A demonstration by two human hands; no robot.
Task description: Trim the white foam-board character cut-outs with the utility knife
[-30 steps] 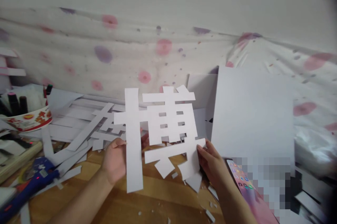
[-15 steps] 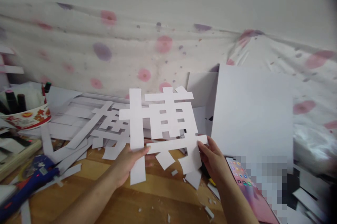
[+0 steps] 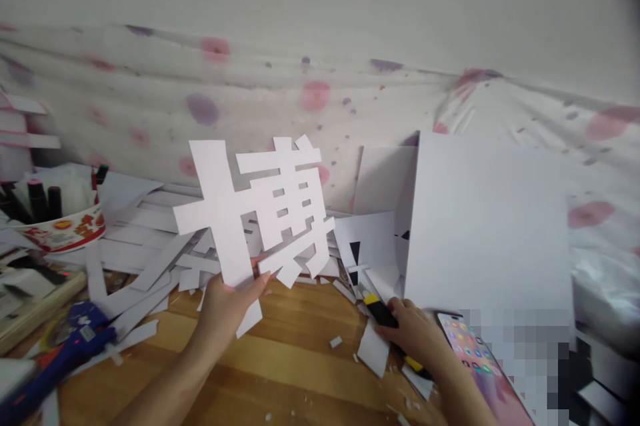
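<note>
My left hand (image 3: 225,309) pinches a white cut-out Chinese character (image 3: 217,213) by its lower part, between thumb and fingers. The cut-out is raised off the table, tilted, with its face towards me. On the right, my right hand (image 3: 415,333) is closed over a black and yellow utility knife (image 3: 379,309) lying low at the table surface. The knife's yellow front end points away from me; its middle is hidden under the fingers. A small white offcut (image 3: 374,348) lies beside it.
Behind are piled white strips (image 3: 145,219). At left stand a paper bowl (image 3: 70,229) of markers and a blue hot glue gun (image 3: 75,339). A large white board (image 3: 490,226) stands upright at right, with a phone (image 3: 480,359) before it. Scraps litter the wooden table (image 3: 280,363).
My right hand has let go of the cut-out and moved down onto the utility knife. My left hand has shifted left, carrying the cut-out, which has moved left and up and tilted.
</note>
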